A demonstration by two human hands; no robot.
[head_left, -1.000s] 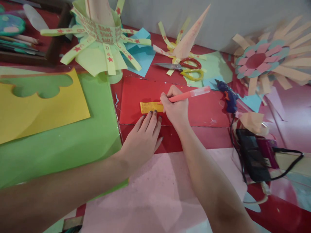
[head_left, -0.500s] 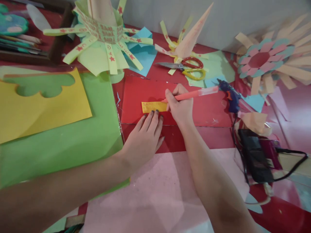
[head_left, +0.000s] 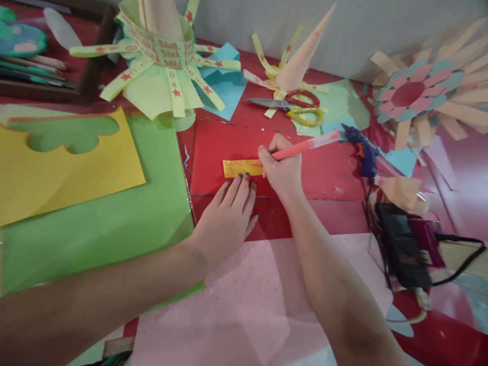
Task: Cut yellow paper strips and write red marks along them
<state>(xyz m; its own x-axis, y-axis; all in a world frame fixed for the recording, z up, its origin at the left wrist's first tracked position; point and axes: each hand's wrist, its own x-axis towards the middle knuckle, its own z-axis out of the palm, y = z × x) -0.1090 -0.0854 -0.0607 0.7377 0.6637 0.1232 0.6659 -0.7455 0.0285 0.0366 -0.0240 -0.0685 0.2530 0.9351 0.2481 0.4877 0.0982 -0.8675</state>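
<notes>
From my remote seat I see scissors [head_left: 286, 104] with one red and one yellow handle lying beside a pale paper cone [head_left: 303, 53], a blue glue gun [head_left: 365, 154] near a petalled paper flower [head_left: 431, 87], and, leftward, a yellow sheet [head_left: 76, 178] with a scalloped cutout resting on a green sheet [head_left: 114, 234].

Paper-craft work area beside a wall [head_left: 236, 25], identified by scissors [head_left: 282, 104], a glue gun [head_left: 366, 161], a pen [head_left: 299, 149], a cut-out yellow sheet [head_left: 72, 175], a tray [head_left: 84, 85] of slim tools [head_left: 49, 62] and a paper flower [head_left: 429, 89]; whether home or studio cannot be told
</notes>
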